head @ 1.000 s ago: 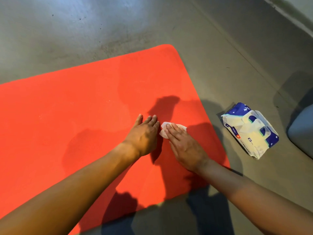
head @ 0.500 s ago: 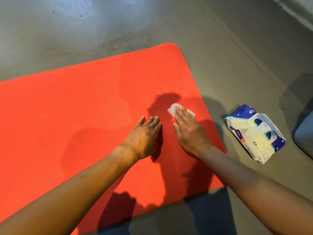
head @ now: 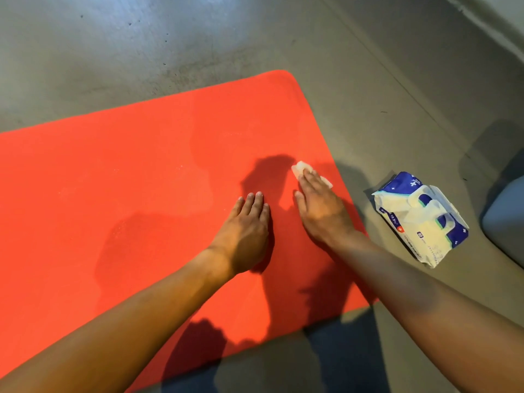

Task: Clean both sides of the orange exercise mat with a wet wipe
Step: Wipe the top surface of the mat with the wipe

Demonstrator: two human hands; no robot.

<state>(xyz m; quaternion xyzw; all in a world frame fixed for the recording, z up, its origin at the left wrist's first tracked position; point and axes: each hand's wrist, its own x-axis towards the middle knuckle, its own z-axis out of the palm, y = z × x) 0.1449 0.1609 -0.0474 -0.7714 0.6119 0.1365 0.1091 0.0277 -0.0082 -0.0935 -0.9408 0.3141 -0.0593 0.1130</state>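
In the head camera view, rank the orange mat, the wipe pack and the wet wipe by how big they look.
1. orange mat
2. wipe pack
3. wet wipe, mostly hidden under the right hand; full size unclear

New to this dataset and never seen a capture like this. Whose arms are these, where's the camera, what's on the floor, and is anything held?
There is no machine here: these are a person's two bare arms. The single camera is a wide-angle one worn on the person's head, looking forward and down, so the arms enter from the bottom of the picture.

An orange exercise mat lies flat on a grey concrete floor. The left hand rests flat on the mat with straight fingers and holds nothing. The right hand presses a white wet wipe onto the mat near its right edge, under straight fingers rather than in a grip.

A blue and white pack of wipes lies on the floor to the right of the mat. A grey object at the right edge is cut off, so I cannot tell what it is.
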